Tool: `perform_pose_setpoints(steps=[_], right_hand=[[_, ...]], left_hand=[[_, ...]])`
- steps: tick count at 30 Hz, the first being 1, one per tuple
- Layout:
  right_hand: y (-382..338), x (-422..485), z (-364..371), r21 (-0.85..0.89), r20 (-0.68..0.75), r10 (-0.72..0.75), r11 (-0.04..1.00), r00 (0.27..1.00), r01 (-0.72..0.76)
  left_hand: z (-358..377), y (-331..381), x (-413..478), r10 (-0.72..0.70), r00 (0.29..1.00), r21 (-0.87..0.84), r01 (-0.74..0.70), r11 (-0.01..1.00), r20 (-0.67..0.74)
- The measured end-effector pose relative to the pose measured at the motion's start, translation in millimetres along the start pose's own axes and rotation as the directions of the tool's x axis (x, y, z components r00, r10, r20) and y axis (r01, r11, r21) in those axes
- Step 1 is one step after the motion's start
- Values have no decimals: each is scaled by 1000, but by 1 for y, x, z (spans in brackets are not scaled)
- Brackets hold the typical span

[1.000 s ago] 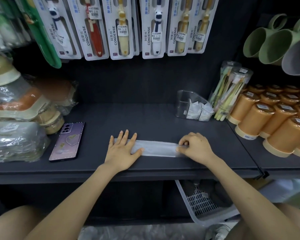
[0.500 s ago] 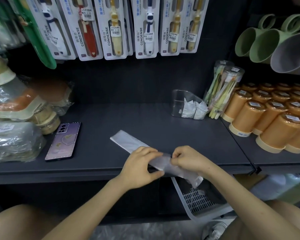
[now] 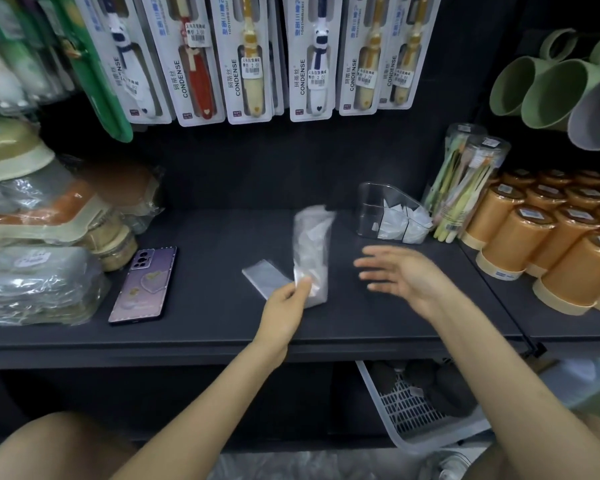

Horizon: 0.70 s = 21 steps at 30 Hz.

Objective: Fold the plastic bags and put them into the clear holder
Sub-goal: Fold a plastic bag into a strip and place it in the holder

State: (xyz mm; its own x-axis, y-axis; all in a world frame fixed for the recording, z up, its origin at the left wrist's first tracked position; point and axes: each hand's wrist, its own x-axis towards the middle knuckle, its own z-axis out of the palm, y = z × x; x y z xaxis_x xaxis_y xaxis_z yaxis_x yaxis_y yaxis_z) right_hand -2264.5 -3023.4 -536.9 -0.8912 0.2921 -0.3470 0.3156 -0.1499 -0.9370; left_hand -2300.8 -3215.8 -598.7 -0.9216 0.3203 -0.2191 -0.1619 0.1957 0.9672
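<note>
A clear plastic bag (image 3: 310, 247), folded into a long strip, is bent in the middle of the dark shelf (image 3: 222, 327). One end lies flat to the left and the other end stands up. My left hand (image 3: 284, 306) pinches the strip at the bend. To the right of the bag my right hand (image 3: 400, 273) hovers with fingers spread and blurred, holding nothing. The clear holder (image 3: 378, 211) stands at the back right with folded white bags inside.
A purple phone (image 3: 144, 285) lies left of the bag. Wrapped packs are stacked at far left. Orange cups (image 3: 548, 244) and a tube of toothbrushes (image 3: 465, 181) crowd the right. Toothbrush packs hang above. A white basket (image 3: 406, 410) sits below the shelf.
The strip lay flat under both hands, then was lifted and bent. Now my right hand has let go and moved right, while my left hand holds the fold.
</note>
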Motion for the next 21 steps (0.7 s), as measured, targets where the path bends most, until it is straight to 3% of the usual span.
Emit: perform_pose_setpoints(steps=[3, 6, 14, 21], right_hand=[[26, 4, 33, -175, 72, 42, 984, 996, -29], [40, 3, 58, -271, 91, 7, 963, 996, 18], [49, 4, 59, -147, 5, -94, 985, 996, 94], [54, 2, 54, -198, 189, -109, 969, 976, 147]], left_hand=[[-6, 3, 5, -97, 995, -118, 98, 988, 15], [-10, 0, 5, -59, 998, -114, 57, 992, -10], [-12, -3, -5, 5, 999, -89, -2, 996, 35], [-22, -2, -7, 36, 994, -105, -25, 994, 103]])
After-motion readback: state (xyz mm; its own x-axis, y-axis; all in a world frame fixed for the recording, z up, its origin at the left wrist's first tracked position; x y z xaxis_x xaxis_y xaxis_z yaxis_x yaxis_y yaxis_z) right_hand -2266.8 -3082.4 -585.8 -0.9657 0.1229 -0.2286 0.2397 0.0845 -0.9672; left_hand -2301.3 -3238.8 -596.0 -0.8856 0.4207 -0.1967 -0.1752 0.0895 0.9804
